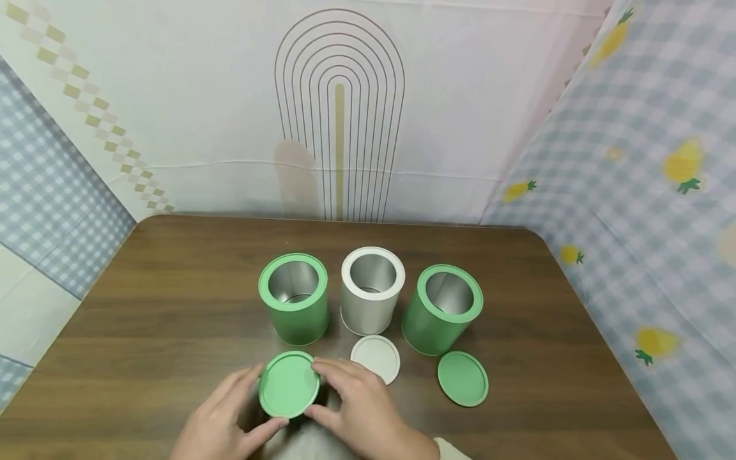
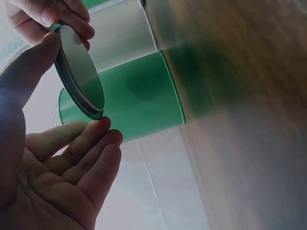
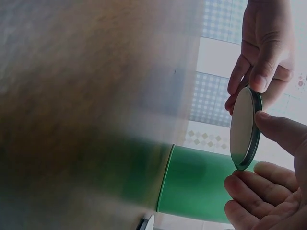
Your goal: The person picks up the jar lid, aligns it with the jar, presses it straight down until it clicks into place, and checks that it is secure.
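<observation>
Together pinching one green lid (image 1: 289,384) by its rim, left hand (image 1: 221,418) and right hand (image 1: 359,409), near the surface's (image 1: 144,319) front edge. Three open cans, three lids counted.

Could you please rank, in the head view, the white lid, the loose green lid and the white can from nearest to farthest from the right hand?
From the right hand:
1. White lid: flat on the table, just beyond the fingers.
2. Loose green lid: flat on the table, off to the right.
3. White can: middle of the row, behind the white lid.
</observation>
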Demonstrator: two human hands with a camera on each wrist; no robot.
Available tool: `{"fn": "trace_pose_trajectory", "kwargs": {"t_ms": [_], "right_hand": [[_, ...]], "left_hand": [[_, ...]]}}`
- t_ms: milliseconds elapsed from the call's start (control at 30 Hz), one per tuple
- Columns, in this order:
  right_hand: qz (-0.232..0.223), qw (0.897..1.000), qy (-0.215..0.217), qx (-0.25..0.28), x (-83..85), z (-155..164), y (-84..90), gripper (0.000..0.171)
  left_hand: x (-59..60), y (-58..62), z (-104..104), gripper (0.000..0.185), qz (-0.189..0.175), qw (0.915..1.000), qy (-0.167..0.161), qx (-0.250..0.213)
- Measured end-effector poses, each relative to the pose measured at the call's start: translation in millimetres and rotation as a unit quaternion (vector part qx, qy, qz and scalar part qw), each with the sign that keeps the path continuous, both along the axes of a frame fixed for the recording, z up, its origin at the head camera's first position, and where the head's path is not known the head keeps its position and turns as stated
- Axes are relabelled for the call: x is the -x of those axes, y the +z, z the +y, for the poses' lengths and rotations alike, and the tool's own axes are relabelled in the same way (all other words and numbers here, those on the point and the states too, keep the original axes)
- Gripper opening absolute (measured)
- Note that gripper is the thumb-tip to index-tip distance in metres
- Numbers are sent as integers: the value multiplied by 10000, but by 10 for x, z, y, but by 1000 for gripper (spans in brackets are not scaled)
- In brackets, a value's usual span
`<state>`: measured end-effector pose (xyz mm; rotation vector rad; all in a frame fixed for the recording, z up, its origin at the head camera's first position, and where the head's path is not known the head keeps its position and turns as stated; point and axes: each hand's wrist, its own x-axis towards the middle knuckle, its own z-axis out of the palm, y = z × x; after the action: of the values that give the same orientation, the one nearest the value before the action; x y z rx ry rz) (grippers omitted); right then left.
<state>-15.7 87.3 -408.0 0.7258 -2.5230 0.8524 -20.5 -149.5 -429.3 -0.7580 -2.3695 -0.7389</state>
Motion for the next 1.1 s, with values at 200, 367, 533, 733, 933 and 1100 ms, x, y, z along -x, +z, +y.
{"fn": "trace_pose_trajectory", "kwargs": {"t_ms": [200,367,533,733,933,1100], "right_hand": [[-83,10000,4,-53,-10,5,10,55],[-49,10000,-12,-38,-8,15,17,55],[-5,10000,43,21,23,-11,32,55],[30,10000,3,71,49,-25,53,55],[-1,9998,-22,173,46,-28,71,55],[23,9995,-23,303,51,-30,88,55]], "left_hand": [[-7,-7,18,83,-2,10000,-7,-83],[-12,-11,28,82,-90,9999,7,-47],[2,-5,11,81,87,9998,5,-184],[44,-3,1,80,439,9985,-66,-327],[49,5,20,79,587,9972,-118,-438],[42,45,30,79,492,9973,-24,-540]]}}
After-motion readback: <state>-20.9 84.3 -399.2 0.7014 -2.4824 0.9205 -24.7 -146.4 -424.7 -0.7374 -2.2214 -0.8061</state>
